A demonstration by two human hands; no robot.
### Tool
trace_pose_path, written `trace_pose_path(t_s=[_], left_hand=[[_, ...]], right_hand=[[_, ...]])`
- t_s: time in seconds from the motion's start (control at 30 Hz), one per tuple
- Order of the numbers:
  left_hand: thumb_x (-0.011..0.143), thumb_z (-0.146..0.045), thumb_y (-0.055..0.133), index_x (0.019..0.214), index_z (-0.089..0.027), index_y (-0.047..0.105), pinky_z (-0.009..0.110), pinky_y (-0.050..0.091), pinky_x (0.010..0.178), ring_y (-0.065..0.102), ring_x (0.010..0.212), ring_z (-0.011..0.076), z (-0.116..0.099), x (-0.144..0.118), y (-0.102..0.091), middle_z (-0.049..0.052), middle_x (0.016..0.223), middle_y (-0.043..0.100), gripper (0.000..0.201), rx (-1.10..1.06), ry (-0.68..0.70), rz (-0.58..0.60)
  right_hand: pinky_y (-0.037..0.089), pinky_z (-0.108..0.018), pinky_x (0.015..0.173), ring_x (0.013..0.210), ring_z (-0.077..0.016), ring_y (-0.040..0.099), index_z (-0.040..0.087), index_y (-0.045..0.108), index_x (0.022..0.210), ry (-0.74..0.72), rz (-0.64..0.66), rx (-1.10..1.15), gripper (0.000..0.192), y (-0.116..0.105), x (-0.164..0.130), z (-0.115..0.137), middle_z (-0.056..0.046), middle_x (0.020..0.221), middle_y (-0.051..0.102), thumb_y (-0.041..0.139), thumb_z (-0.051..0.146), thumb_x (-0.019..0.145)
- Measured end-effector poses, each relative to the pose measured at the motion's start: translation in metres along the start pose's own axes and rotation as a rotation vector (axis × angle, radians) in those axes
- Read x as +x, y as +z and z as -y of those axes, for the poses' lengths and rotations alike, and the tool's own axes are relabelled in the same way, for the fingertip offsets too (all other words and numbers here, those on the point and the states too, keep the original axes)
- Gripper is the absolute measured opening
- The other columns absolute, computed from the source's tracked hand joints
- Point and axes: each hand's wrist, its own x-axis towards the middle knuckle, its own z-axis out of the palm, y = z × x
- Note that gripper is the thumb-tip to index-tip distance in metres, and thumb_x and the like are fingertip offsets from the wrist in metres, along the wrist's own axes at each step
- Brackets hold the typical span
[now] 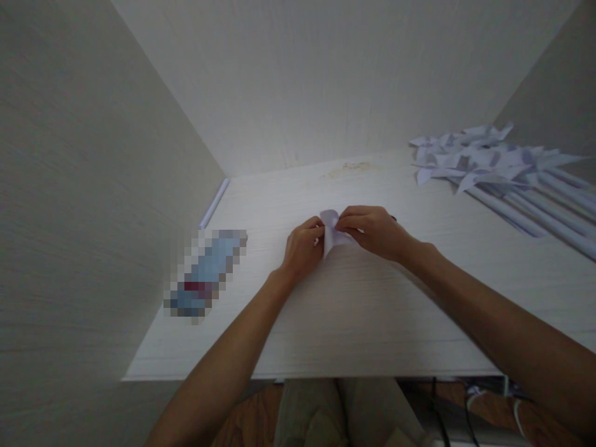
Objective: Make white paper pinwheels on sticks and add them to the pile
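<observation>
A small white paper pinwheel (329, 234), its blades curled, is between my two hands over the middle of the desk. My left hand (305, 247) grips its left side with bent fingers. From the right, my right hand (370, 228) pinches the paper near its centre, thumb and fingertips together. A small dark tip shows just behind the right hand; what it belongs to is hidden.
The white desk (298, 335) is walled in at left, back and right. Finished-looking paper pinwheels (484, 158) with rolled paper sticks (554, 205) are piled at right. One paper roll (214, 203) lies by the left wall, near a pixelated bluish object (209, 267).
</observation>
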Motion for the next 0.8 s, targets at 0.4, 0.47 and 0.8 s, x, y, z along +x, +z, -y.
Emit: trace_pose_path(t_s=[0.4,0.47,0.8], left_hand=[[0.069,-0.002,0.046,0.057,-0.014,0.059,0.021,0.041,0.055,0.052,0.061,0.0104,0.0039,0.0006,-0.0007,0.003,0.067,0.059,0.022,-0.044,0.011,-0.066],[0.069,-0.002,0.047,0.056,-0.014,0.058,0.02,0.039,0.052,0.05,0.057,0.0093,0.0045,0.0007,-0.0012,0.002,0.063,0.057,0.021,-0.016,0.022,-0.082],[0.068,-0.003,0.046,0.055,-0.014,0.057,0.02,0.038,0.053,0.051,0.058,0.0095,0.0042,0.0007,0.0017,0.002,0.066,0.059,0.02,0.051,0.026,-0.021]], right_hand=[[0.047,-0.022,0.057,0.058,-0.0107,0.057,0.015,0.064,0.072,0.244,-0.067,0.334,0.009,-0.001,0.0029,0.0025,-0.004,0.069,0.065,0.056,0.014,0.07],[0.048,-0.022,0.056,0.058,-0.0106,0.058,0.016,0.064,0.071,0.281,-0.063,0.409,0.008,-0.0012,0.0027,0.0007,-0.003,0.07,0.065,0.056,0.016,0.069],[0.047,-0.022,0.054,0.054,-0.0096,0.056,0.015,0.063,0.067,0.314,-0.034,0.391,0.009,0.005,0.0035,0.0018,-0.001,0.062,0.063,0.056,0.011,0.063]])
